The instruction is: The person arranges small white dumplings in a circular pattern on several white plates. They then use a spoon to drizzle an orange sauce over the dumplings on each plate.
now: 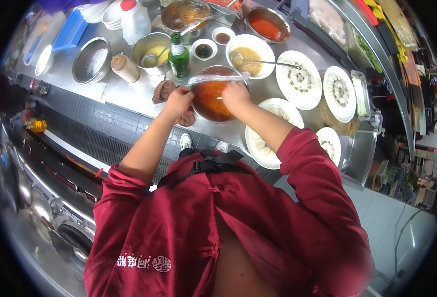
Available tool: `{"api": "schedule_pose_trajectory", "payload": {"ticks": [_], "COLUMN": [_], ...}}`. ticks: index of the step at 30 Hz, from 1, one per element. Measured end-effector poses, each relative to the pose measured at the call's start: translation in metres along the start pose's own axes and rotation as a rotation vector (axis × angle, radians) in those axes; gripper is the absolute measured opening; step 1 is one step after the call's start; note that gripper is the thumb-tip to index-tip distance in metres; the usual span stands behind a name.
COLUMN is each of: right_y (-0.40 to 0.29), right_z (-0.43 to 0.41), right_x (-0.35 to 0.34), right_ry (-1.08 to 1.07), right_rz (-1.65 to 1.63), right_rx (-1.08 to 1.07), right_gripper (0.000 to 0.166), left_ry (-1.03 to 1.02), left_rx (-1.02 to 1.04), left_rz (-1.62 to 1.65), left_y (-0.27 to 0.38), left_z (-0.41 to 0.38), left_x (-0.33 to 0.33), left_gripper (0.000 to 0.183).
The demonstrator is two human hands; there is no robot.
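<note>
A metal bowl of reddish-orange sauce (211, 100) stands before me on the steel counter. Gathered clear plastic wrap (218, 77) lies across its far part. My left hand (180, 101) is at the bowl's left rim, fingers bent together; whether it pinches the film is not plain. At the right side, my right hand (236, 94) is closed at the film's edge, its fingertips partly hidden. A crumpled brown cloth (163, 91) lies beside and under my left hand. Beyond the bowl stand a green glass bottle (179, 59) and a white bowl of minced garlic (253, 46) with a metal ladle (266, 63).
Oval white plates of arranged food (299, 100) stand at the right. A squeeze bottle (125, 68), a pot of yellow liquid (138, 48) and a metal bowl (78, 65) are at the left. Farther back are a plastic jug (135, 26) and a bowl of red sauce (268, 37).
</note>
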State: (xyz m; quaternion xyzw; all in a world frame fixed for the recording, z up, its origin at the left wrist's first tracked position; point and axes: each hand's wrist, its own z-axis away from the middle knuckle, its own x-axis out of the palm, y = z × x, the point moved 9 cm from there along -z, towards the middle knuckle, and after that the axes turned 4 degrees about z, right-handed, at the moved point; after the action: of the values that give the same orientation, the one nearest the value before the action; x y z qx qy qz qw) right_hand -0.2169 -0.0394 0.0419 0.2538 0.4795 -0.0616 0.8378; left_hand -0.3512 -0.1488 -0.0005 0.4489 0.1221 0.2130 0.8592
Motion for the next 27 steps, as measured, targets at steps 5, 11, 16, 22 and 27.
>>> {"api": "schedule_pose_trajectory", "payload": {"ticks": [5, 11, 16, 22, 27], "right_y": [0.001, 0.049, 0.075, 0.06, 0.059], "right_z": [-0.005, 0.07, 0.132, 0.162, 0.194], "right_x": [0.01, -0.054, -0.066, -0.044, -0.036], "right_ry": [-0.078, 0.166, 0.551, 0.773, 0.734], "right_rz": [-0.008, -0.624, -0.933, -0.897, -0.927], "right_rx": [0.006, 0.08, 0.333, 0.35, 0.363], "right_gripper": [0.026, 0.019, 0.015, 0.018, 0.019], "left_ry": [-0.085, -0.114, -0.287, -0.284, -0.259], "left_rx": [-0.047, -0.101, -0.162, -0.093, 0.001], "left_rz": [0.085, 0.349, 0.409, 0.3, 0.263], "left_y": [-0.001, -0.011, -0.002, 0.031, 0.035], "left_z": [-0.003, 0.02, 0.041, 0.069, 0.065], "left_x": [0.01, 0.018, 0.025, 0.045, 0.05], "left_gripper": [0.013, 0.008, 0.011, 0.023, 0.025]}}
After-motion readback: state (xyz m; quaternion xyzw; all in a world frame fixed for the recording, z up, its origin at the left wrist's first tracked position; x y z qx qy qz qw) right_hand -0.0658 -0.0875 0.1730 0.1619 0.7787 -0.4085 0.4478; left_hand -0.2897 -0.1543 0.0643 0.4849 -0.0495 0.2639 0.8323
